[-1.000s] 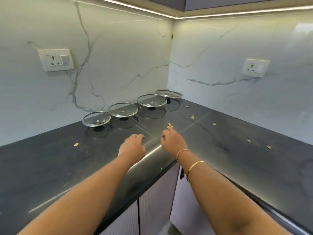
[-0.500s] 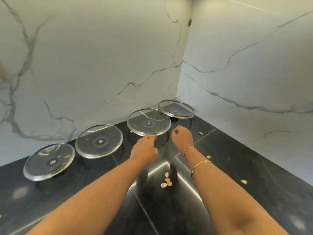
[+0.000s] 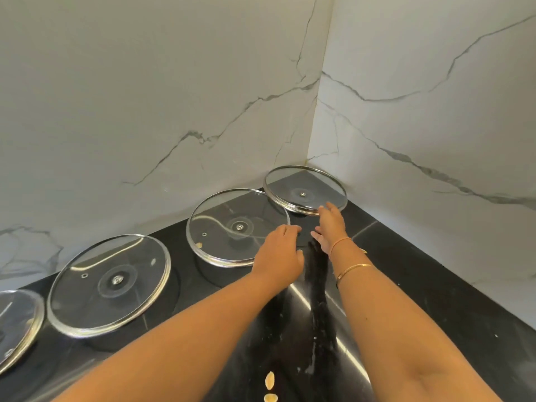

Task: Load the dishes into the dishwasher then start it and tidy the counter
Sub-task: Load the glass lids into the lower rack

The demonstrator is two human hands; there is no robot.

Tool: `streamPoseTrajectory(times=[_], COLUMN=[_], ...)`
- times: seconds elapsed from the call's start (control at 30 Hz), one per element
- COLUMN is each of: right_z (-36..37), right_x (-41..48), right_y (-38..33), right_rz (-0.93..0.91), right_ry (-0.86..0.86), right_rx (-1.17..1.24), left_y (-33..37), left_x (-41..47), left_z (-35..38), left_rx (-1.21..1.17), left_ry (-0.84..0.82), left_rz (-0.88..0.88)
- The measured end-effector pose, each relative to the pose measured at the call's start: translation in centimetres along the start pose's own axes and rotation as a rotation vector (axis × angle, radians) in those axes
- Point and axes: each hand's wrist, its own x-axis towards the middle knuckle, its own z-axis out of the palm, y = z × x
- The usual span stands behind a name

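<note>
Several glass lids with steel rims stand in a row on the black counter [image 3: 429, 288] along the left wall. The farthest lid [image 3: 304, 188] sits in the corner, and the fingertips of my right hand [image 3: 329, 224] reach its near rim with fingers straight. The second lid [image 3: 232, 224] lies just left of my left hand [image 3: 280, 253], whose fingers are loosely bent beside its right rim and hold nothing. A third lid [image 3: 111, 281] and part of a fourth lid [image 3: 16, 323] lie further left.
White marble walls [image 3: 435, 117] close the corner behind and to the right. Pale seeds [image 3: 269, 384] lie on the counter near my forearms, with one seed [image 3: 199, 245] on the second lid. Dark counter stretches to the right.
The view has moved closer to the corner. Both hands have reached forward from the counter's front toward the two farthest lids, and my right hand's fingers have opened onto the corner lid's rim.
</note>
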Motion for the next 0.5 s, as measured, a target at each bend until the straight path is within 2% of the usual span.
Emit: streamPoseTrajectory(times=[0.07,0.13,0.27,0.5], right_z=[0.1,0.0,-0.1,-0.4], right_x=[0.9,1.7,1.7,-2.5], right_y=[0.0,0.0,0.1,-1.1], right_rz=[0.042,0.008,-0.133,-0.2], right_ry=[-0.024,0.007,0.14,0.35], right_rx=[0.056,0.091,0.112,0.104], left_y=[-0.2,-0.3,-0.2,0.8], left_x=[0.0,0.0,-0.4,-3.0], left_z=[0.4,0.7,0.4,-1.6], left_rx=[-0.013,-0.021,-0.032,-0.072], left_ry=[0.012,0.032,0.08,0.094], left_rz=[0.006,0.023,0.047,0.067])
